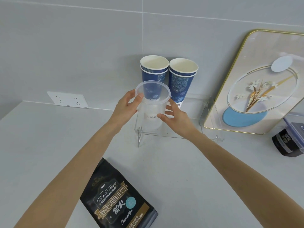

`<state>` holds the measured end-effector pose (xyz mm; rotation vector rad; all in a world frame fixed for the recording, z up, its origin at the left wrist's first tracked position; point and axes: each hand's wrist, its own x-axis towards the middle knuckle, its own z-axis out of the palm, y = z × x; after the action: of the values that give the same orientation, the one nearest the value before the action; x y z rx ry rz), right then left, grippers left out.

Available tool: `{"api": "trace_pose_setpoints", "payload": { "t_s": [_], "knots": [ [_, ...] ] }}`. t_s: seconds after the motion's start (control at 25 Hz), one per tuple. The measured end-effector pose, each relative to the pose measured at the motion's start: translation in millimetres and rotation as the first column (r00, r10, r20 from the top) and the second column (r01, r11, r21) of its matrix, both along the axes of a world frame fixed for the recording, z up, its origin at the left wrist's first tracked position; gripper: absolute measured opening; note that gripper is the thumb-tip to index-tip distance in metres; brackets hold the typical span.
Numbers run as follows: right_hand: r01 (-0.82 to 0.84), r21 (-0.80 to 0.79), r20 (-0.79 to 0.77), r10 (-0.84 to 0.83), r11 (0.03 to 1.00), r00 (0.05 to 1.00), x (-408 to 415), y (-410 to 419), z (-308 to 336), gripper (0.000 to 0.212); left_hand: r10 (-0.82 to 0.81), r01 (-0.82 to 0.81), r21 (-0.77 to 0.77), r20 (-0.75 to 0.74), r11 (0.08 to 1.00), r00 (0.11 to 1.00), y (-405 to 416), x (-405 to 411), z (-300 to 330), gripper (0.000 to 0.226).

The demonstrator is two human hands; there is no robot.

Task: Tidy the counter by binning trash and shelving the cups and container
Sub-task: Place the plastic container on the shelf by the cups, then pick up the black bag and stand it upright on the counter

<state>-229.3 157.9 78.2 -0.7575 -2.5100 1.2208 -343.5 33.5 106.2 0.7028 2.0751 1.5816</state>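
On the pale grey surface [49,145], left to right: a white wall socket [68,99], then the left hand [126,106], its fingers [139,97] closed round the rim of the clear container [152,106]. The right hand [176,119] cups the container's lower wall, thumb and fingers wrapped partway round it, so both hands hold it. It hangs just over the front of the clear acrylic shelf [179,134], in front of two stacks of blue paper cups [167,79] already standing there by the wall.

To shelve it well, I judge it should go down upright and level on the free front patch, clear of the cups, both hands easing off only once the base sits flat. The thin, translucent, tapered plastic will flex if squeezed; the shelf is slick and hard to see. The cups are matte, patterned paper. Nearer lies a glossy black coffee bag [118,198]; rightward leans a gold-rimmed tray [256,83].
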Motion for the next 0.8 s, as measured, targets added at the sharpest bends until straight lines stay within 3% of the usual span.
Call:
{"api": "trace_pose_setpoints", "payload": {
  "t_s": [0.36, 0.56, 0.64, 0.8],
  "knots": [
    [0.019, 0.031, 0.169, -0.024, 0.999, 0.985, 15, -8, -5, 0.072, -0.039, 0.022, -0.147, -0.109, 0.989, 0.993, -27, 12, -5, 0.05],
    [0.037, 0.12, 0.04, -0.043, 0.992, 0.998, 38, -40, -13, 0.042, 0.033, -0.086, -0.225, -0.231, 0.97, 0.972, -74, 30, -26, 0.049],
    [-0.031, 0.106, 0.035, 0.028, 0.994, 0.999, 43, -57, -22, 0.034, 0.065, -0.14, -0.282, -0.26, 0.949, 0.963, -99, 38, -44, 0.049],
    [-0.24, 0.04, 0.244, 0.223, 0.97, 0.944, 44, -94, -53, 0.036, 0.142, -0.221, -0.437, -0.206, 0.872, 0.968, -143, 51, -85, 0.051]
  ]
}}
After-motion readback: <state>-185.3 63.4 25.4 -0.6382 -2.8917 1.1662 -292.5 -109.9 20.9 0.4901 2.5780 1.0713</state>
